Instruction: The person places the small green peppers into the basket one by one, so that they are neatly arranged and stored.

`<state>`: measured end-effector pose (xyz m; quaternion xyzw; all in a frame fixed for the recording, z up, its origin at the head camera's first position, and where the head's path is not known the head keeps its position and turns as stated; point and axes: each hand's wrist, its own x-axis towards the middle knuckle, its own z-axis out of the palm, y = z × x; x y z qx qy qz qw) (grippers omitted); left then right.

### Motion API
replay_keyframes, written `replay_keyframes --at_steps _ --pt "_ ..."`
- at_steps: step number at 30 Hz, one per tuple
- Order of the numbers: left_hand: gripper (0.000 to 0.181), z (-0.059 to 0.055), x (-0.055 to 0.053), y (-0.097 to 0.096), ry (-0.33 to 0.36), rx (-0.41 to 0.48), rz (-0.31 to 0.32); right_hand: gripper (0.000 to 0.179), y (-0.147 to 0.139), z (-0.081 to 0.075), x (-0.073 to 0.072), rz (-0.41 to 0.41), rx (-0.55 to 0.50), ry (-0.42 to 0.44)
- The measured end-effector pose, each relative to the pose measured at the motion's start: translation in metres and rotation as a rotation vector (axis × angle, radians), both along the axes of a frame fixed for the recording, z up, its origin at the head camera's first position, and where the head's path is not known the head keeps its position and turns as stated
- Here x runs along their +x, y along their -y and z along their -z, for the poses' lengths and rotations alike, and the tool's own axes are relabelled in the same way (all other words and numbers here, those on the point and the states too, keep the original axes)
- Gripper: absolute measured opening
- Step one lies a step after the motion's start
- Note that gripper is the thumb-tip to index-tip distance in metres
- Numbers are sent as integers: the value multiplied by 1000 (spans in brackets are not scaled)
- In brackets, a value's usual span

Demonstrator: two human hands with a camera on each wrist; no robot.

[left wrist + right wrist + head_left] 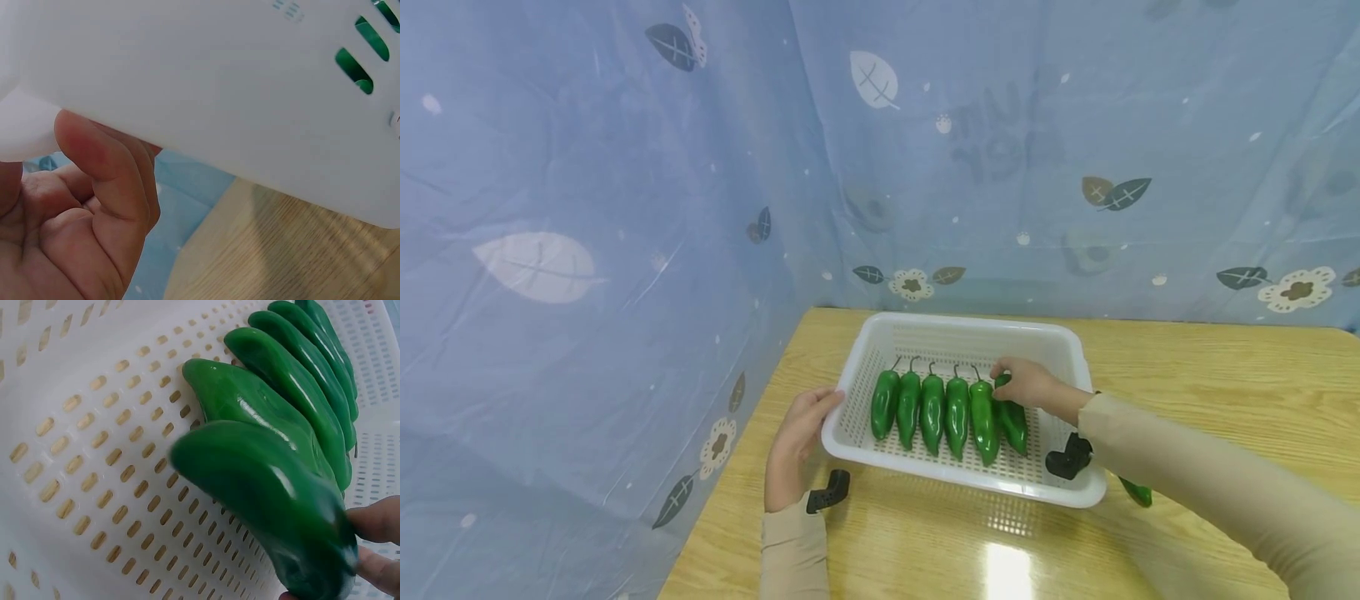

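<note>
My right hand (1028, 382) pinches the stem end of a green pepper (256, 481), whose tip points toward the near side of the white plastic basket (955, 477). Left of it, several more green peppers (932, 414) lie side by side in a row, stems toward the far wall. With my left hand (801, 429) I grip the basket's left rim, thumb on top. From the left wrist view, the curled fingers (112, 162) press up under the rim, and green shows through the basket's slots.
Beyond the basket's right side, another green pepper (1137, 492) lies on the wooden table (1217, 383), partly covered by my right sleeve. Blue leaf-patterned cloth (1000, 167) hangs behind the table and along its left side. Each wrist carries a black camera mount (829, 492).
</note>
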<state>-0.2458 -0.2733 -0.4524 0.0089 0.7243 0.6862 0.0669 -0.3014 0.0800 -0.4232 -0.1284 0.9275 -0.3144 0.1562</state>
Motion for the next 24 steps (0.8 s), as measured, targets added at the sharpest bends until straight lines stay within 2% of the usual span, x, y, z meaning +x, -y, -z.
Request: replay_keyframes --at_steps 11,24 --pt "41 -1 0 -1 -16 -21 -2 38 3 0 2 -4 19 25" --pt "42 2 -1 0 4 -13 3 46 4 4 1 -3 81 52"
